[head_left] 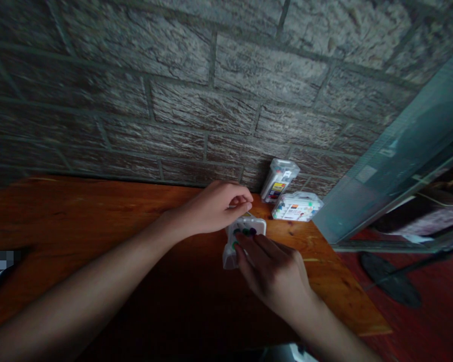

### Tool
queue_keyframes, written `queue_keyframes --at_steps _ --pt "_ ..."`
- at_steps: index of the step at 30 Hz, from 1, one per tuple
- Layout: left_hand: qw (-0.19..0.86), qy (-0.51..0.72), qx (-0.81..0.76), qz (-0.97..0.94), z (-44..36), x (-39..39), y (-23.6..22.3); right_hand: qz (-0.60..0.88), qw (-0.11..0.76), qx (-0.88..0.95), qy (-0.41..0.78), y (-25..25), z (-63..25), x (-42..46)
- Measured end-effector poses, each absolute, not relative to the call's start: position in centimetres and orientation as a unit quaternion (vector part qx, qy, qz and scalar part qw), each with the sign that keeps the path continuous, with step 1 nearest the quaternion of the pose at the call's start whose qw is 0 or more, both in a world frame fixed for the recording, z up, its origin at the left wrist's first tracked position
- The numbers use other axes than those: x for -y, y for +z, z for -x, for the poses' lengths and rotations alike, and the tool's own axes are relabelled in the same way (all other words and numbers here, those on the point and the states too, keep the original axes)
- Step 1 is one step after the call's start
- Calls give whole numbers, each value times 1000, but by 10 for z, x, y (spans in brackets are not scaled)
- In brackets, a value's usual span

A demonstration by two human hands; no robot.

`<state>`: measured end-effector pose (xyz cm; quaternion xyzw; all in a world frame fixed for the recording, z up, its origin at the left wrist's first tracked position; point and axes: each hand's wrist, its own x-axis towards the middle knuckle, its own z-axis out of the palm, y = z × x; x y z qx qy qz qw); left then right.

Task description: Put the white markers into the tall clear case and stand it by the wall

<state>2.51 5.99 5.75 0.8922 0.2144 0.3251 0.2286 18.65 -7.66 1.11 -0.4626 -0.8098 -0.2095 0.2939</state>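
Observation:
A small clear plastic box of coloured markers (245, 231) stands on the wooden table (98, 226) near the brick wall. My left hand (215, 207) is curled over the box's top, its fingers pinched together at the upper edge. My right hand (275, 274) reaches in from below, and its fingertips rest on the coloured marker caps and the box's front side. What the left fingers pinch is too small to make out.
Two more clear marker boxes sit at the table's far right corner, one upright (279, 180) against the wall, one lying flat (297, 206). A glass panel (392, 166) leans at the right. A fan base (390, 284) stands on the red floor beyond the table's edge.

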Motion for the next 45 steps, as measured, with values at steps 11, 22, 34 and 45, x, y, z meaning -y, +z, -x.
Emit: queue_keyframes --at_steps 11,22,34,45 --pt "194 265 -209 -921 -18 -79 47 600 364 702 -119 -14 -238 119" --pt "168 155 -124 -966 -15 -115 -19 711 375 578 141 -65 -187 108" --pt "260 207 -114 -936 -28 -100 -13 760 402 498 111 -73 -144 86" --pt "324 265 -141 -897 -31 -93 -13 658 520 539 79 -71 -176 95"
